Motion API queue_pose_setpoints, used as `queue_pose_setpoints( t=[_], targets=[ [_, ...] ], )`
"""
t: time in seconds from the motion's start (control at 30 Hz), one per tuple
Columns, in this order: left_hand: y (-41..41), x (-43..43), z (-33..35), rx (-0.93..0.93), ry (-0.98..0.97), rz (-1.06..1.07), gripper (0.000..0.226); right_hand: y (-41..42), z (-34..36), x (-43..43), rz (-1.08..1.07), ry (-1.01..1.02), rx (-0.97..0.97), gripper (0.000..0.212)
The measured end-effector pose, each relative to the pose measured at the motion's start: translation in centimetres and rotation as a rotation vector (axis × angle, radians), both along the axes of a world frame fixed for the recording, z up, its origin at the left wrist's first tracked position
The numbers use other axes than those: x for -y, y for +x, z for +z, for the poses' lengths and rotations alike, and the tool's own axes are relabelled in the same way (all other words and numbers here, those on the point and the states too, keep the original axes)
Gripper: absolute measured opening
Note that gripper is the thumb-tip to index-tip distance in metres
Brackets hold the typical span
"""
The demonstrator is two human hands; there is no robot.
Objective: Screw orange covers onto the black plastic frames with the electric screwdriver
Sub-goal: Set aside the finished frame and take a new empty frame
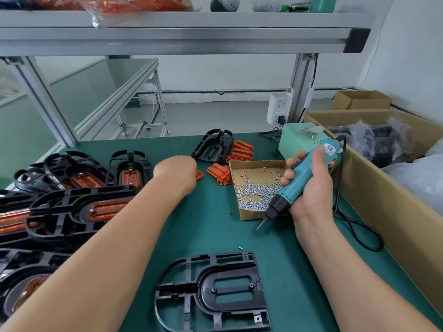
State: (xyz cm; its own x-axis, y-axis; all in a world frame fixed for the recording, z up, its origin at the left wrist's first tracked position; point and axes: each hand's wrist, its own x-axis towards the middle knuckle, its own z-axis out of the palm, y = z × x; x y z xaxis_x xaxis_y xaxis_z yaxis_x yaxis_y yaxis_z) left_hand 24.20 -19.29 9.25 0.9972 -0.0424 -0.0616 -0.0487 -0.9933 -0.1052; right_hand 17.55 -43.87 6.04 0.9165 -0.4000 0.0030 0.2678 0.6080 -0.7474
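Note:
A bare black plastic frame [215, 291] lies on the green table in front of me, with no cover in it. My right hand [309, 183] grips the teal electric screwdriver [302, 178], bit pointing down-left over the table beside the screw box. My left hand [176, 172] reaches to the loose orange covers [219, 172] and curls over one; only that cover's edge shows at the hand. Further orange covers [241, 150] lie beside another black frame [214, 147] at the back.
A cardboard tray of small silver screws [256, 195] sits by the screwdriver; one loose screw [240, 248] lies on the mat. Finished frames with orange covers [72, 207] pile at the left. A large carton [393, 188] runs along the right; the screwdriver cord [354, 226] loops beside it.

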Motion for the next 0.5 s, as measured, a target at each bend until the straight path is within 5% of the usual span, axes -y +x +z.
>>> queue_pose_setpoints(
  t=[0.1,0.23,0.3,0.5],
  targets=[
    [-3.1,-0.1,1.3,0.083,-0.135,-0.026,0.013,0.0,-0.1,0.0,0.003,-0.001,-0.004,0.044],
    [-9.8,-0.3,1.1,0.121,-0.61,-0.227,0.006,0.0,-0.1,0.2,0.004,-0.002,-0.002,0.043],
    [-13.1,-0.3,0.6,0.05,-0.82,-0.347,0.026,-0.1,-0.2,0.1,0.005,0.0,-0.002,0.043],
    [-16.1,-0.8,-2.0,-0.024,-0.956,-0.469,0.039,0.0,-0.2,0.1,0.011,0.008,-0.011,0.042]
  ],
)
